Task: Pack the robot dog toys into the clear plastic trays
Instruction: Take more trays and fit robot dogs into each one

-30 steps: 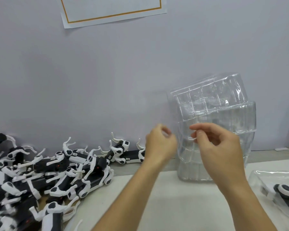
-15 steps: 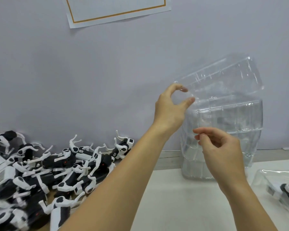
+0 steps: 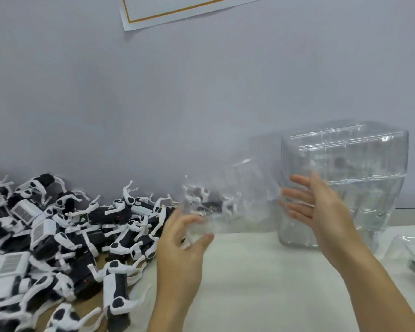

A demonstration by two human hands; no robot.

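Fetching a tray: left hand [image 3: 180,245] grip pinches blurred clear tray [image 3: 228,207], right hand [image 3: 321,212] spread beside tray stack [image 3: 345,188]; next, set it flat on surface [image 3: 261,271] w/ both hands.

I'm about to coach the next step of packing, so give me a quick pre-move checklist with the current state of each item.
1. Single tray free of the tray stack: ok.
2. Left hand grips the tray's edge: ok.
3. Right hand open beside the tray: ok.
4. Bare tabletop below to set it down: ok.
5. Robot dog toys piled at left: ok.
6. Tray right way up: cannot tell, blurred.
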